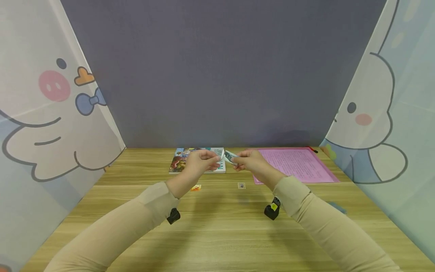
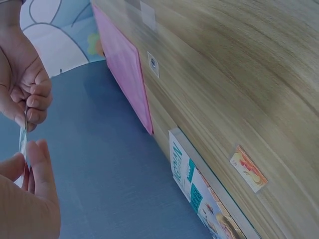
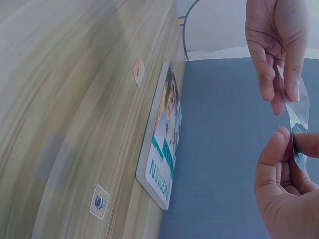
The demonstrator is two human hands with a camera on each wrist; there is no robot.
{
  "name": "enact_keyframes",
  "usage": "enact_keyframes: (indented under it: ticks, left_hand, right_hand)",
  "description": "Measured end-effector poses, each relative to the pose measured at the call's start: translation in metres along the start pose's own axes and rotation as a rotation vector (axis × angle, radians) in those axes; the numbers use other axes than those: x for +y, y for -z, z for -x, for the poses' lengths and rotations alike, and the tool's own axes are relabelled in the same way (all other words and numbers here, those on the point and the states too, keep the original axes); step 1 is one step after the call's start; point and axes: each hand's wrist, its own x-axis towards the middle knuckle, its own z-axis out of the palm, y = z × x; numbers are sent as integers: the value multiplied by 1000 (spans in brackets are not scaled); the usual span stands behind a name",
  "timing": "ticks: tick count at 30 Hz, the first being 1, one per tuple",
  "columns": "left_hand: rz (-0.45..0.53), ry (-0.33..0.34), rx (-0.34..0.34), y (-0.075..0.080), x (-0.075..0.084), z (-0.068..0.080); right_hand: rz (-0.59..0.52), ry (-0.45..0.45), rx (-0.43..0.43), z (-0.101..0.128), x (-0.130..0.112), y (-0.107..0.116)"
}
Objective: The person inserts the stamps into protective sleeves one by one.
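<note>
Both hands meet above the far middle of the wooden table (image 1: 217, 226) and share a small clear plastic packet (image 1: 228, 155) with teal print inside. My left hand (image 1: 214, 160) pinches its left edge between thumb and fingers. My right hand (image 1: 236, 162) pinches the other edge. In the right wrist view the packet (image 3: 298, 119) hangs between the left hand (image 3: 279, 89) above and the right hand (image 3: 286, 144) below. The left wrist view shows the packet (image 2: 22, 139) edge-on, between the left hand (image 2: 27, 154) and the right hand (image 2: 30, 107).
A colourful book (image 1: 197, 160) lies flat just beyond the hands, with a pink sheet (image 1: 295, 164) to its right. Nearer me on the table are a small orange sticker (image 1: 196, 187) and a small square sticker (image 1: 241, 185). Printed curtains close off both sides.
</note>
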Motion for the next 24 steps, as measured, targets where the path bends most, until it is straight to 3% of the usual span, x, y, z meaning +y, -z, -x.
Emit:
enact_keyframes:
  ticks: [12,24]
  left_hand:
    - [64,38,-2,-5,1,0]
    - [28,29,-6,-6,0,-1]
  right_hand:
    - [-21,9,26,2,-1,-4]
    - [-26,0,28,3,1,-6]
